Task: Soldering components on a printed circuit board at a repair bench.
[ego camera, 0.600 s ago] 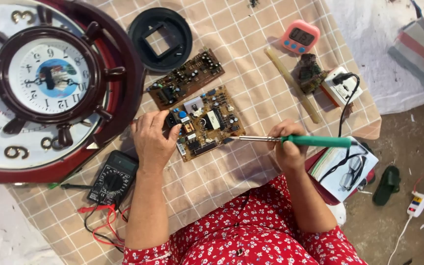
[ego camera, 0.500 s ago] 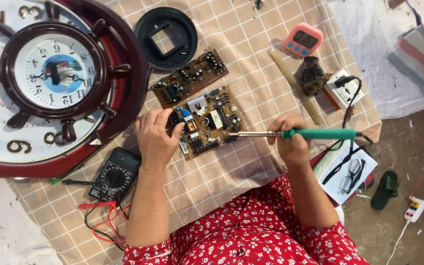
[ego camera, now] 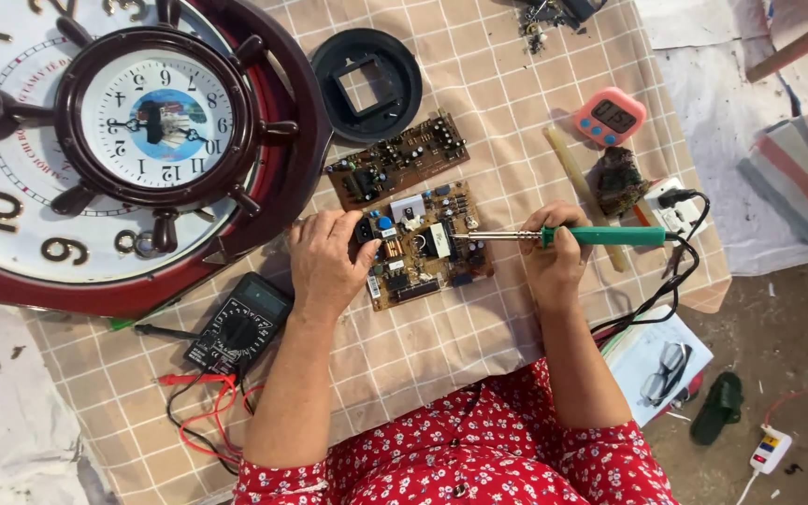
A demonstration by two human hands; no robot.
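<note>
A brown circuit board [ego camera: 427,245] crowded with components lies on the checked cloth. My left hand [ego camera: 324,262] rests on the board's left edge, fingers pressing on it. My right hand [ego camera: 554,257] grips a soldering iron with a green handle [ego camera: 600,236]; its metal tip points left and sits over the middle of the board. A second, darker circuit board [ego camera: 396,161] lies just beyond the first one.
A large wall clock [ego camera: 133,140] with a ship's-wheel clock on it fills the left. A black round frame [ego camera: 367,82], a pink timer [ego camera: 610,117], a white plug block [ego camera: 675,210], a multimeter [ego camera: 240,324] with red and black leads, and a glue stick [ego camera: 577,178] lie around.
The soldering iron's tip has moved left, from the board's right edge to over its middle. My left hand stays on the board's left side. The camera view has shifted slightly.
</note>
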